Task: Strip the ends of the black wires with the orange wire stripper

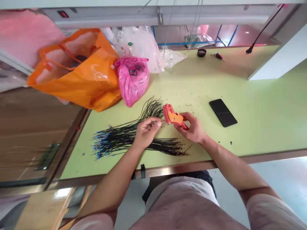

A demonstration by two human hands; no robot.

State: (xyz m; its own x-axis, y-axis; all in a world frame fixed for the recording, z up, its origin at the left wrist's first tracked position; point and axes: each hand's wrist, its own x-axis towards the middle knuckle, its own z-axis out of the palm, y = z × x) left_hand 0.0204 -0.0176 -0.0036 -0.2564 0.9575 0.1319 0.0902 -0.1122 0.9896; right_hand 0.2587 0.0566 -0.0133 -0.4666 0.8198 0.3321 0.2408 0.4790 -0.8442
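Observation:
My left hand (148,130) pinches a thin black wire, its end pointing toward the jaws of a red and orange wire stripper (174,117). Whether the wire end sits inside the jaws I cannot tell. The stripper's handles are gripped in my right hand (193,128). Under and beside my left hand lies a large bundle of black wires (124,134), with blue tips at the left end. Its right side splits into two groups, one fanning up behind my left hand and one running right, with bare copper-coloured ends on the nearer group.
A black phone (223,112) lies right of my hands on the green table (259,127). An orange bag (96,80), a pink plastic bag (133,81) and clear plastic bags (141,44) stand at back left. Small scraps dot the tabletop. A black ring (201,52) and keys (218,56) lie at the back.

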